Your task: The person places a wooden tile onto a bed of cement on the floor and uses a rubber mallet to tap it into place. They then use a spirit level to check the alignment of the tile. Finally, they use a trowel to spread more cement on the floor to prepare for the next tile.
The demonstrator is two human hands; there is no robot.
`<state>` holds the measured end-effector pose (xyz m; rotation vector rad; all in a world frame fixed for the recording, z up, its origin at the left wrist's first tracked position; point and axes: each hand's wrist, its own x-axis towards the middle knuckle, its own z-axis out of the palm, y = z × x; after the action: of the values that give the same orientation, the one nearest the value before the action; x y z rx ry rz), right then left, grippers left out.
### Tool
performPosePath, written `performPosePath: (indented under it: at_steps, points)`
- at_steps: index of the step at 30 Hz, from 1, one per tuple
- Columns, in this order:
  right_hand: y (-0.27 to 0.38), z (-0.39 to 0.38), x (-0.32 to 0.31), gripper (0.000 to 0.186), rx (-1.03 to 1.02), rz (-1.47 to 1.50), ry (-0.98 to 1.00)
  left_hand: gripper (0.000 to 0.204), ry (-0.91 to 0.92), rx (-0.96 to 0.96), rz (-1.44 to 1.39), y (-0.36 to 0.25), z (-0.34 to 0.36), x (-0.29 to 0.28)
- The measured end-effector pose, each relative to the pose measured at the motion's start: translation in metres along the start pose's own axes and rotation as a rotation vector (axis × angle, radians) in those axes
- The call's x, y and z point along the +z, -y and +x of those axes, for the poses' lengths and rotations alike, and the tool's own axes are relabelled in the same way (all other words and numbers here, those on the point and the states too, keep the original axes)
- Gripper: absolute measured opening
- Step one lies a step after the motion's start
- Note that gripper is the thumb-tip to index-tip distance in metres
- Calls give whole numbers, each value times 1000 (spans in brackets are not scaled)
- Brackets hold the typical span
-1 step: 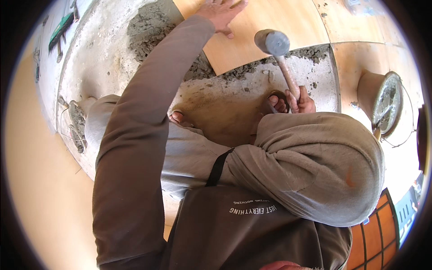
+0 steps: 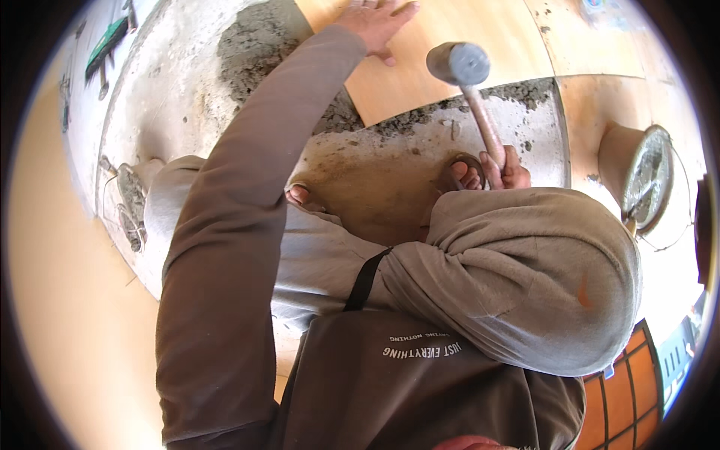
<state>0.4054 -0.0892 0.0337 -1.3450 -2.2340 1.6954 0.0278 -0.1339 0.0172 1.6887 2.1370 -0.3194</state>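
Observation:
My left hand [image 2: 375, 27] rests with fingers spread on a light wood-coloured tile [image 2: 484, 34], whose lower edges lie over rough grey mortar [image 2: 255, 56]. My right hand [image 2: 511, 169] grips the handle of a mallet [image 2: 459, 64], close beside my right knee and bare foot. The mallet's dark grey head stands over the lower part of that tile, right of my left hand; whether it touches the tile I cannot tell.
A tilted bucket [image 2: 645, 176] is at the right, a mortar-smeared container [image 2: 131, 187] at the left. A green-backed tool [image 2: 106, 46] lies at upper left. An orange gridded panel [image 2: 622, 390] and a pale blue object [image 2: 673, 360] are at lower right.
The mallet's head has risen slightly in relation to the tile. The whole view has shifted a little; my left hand stays spread in the same place on the tile.

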Motion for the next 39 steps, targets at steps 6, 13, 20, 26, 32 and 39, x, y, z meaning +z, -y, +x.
performPosePath:
  at_steps: [6, 13, 20, 26, 32, 39]
  points:
    - [-15, -1, 11, 36, -398, -410, -205, 126, 18, 33, 61, -5, -6, -1]
    - [8, 20, -2, 23, -479, -455, 0, 127, -16, 76, 59, 6, 8, 5]
    - [6, 12, 3, 25, -228, -532, 140, 129, -55, 88, 97, 8, 8, 26]
    - [-41, 10, 16, 31, -316, -211, 74, 129, -77, 65, 54, 9, 4, 15]
    - [-10, 21, 26, 27, -343, -248, 21, 130, -34, 31, 59, 10, -1, 19]
    - [-15, 26, 14, 36, 166, 145, -29, 124, -169, 126, 118, 0, 30, 18]
